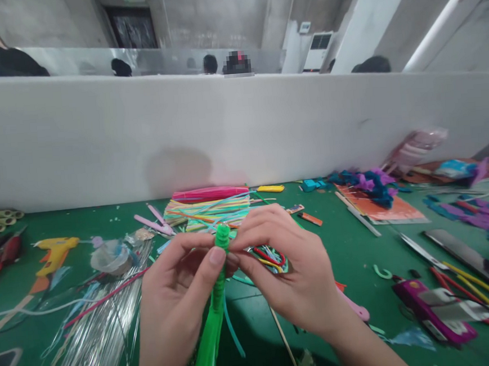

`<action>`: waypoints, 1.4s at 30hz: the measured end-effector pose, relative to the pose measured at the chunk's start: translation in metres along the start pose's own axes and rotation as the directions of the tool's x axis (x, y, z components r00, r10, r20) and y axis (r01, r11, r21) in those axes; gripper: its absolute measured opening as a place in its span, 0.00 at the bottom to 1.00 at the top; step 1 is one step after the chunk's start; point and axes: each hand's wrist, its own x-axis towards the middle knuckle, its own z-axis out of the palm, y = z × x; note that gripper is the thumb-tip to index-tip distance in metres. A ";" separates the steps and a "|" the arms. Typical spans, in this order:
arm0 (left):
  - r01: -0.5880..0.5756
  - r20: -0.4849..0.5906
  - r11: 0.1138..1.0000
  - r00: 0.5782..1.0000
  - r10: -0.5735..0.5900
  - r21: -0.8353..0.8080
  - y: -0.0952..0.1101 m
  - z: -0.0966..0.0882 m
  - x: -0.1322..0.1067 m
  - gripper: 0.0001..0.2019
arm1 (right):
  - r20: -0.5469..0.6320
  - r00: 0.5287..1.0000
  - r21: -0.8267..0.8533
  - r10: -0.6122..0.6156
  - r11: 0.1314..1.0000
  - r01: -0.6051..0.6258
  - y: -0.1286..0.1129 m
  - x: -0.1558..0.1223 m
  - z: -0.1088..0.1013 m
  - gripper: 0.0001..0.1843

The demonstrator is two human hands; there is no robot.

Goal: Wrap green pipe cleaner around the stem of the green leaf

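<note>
Here, both hands close on one green stem [211,332], which stands nearly upright at the centre of the view. Its ridged top shows between the fingertips and its lower length runs toward 6 o'clock. The left hand [173,301] grasps it, thumb pressed flat just below the top. The right hand [289,275] pinches the same spot from 3 o'clock.

The work looks like winding or twisting the top. It probably goes best if the left thumb stays firm as an anchor while the right fingers turn in small, even moves, each ridge tight against the last.

Counted: two hands, one stem. On the green table [351,248] there is one yellow glue gun [55,251] at 9 o'clock, one pile of strips [208,211] at 12 and one purple tool [432,309] at 4. The strips are too many to count.
</note>
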 end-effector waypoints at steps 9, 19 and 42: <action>0.056 0.135 0.978 0.987 -0.084 0.200 0.016 -0.001 -0.004 0.08 | 0.116 0.986 0.040 0.122 0.991 -0.128 0.004 -0.010 0.002 0.06; 0.314 0.326 0.940 0.882 -0.340 0.132 0.040 -0.019 0.019 0.09 | 0.271 0.917 0.172 0.294 0.922 -0.347 0.003 -0.024 -0.007 0.05; 0.274 0.279 0.932 0.899 -0.336 0.239 0.042 0.026 -0.002 0.12 | -0.122 0.919 0.596 0.375 0.768 -0.234 0.012 -0.050 0.008 0.10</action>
